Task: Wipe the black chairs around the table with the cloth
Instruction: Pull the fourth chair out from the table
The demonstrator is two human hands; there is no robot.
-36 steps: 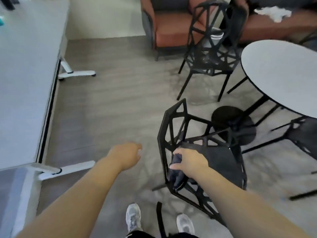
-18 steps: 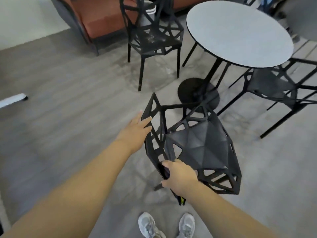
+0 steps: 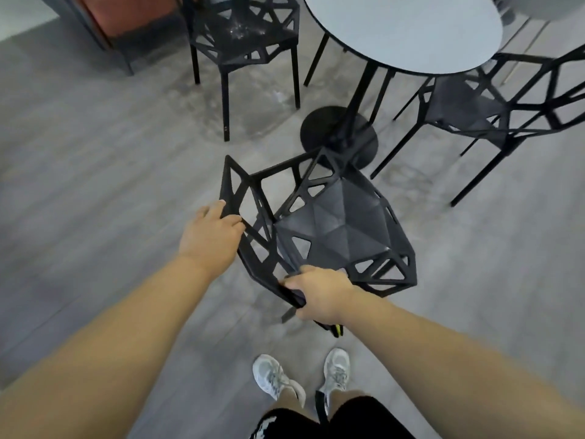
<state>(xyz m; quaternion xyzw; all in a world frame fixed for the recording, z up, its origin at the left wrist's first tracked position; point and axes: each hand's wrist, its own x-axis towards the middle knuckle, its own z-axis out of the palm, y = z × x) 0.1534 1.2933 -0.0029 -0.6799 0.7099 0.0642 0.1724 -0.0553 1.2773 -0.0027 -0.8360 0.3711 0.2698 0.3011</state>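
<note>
**Your left hand now steadies the chair**

A second ago your left hand (image 3: pixel 210 236) hung free in the air, away from the furniture. Now its fingers curl over the upper bar of the backrest of the black lattice-frame plastic chair (image 3: pixel 335 232) nearest you. Your right hand (image 3: pixel 319 294) has kept its place low on the rear edge of that backrest, fingers closed round the dark cloth (image 3: pixel 332 327). Most of the cloth is buried in your fist. Only a scrap with a yellow tag shows beneath it, where a second ago a fuller bunch was visible.

Your view has also swung round, so the seat now faces away from you, towards the round pale-grey table (image 3: pixel 402 30).

With the frame braced, you look set to drag the cloth along the backrest bars without the chair sliding off. You appear to be early in the job. Two more black lattice chairs, one far left (image 3: pixel 243 36) and one right (image 3: pixel 493 103), stand by the table well beyond your reach.
</note>
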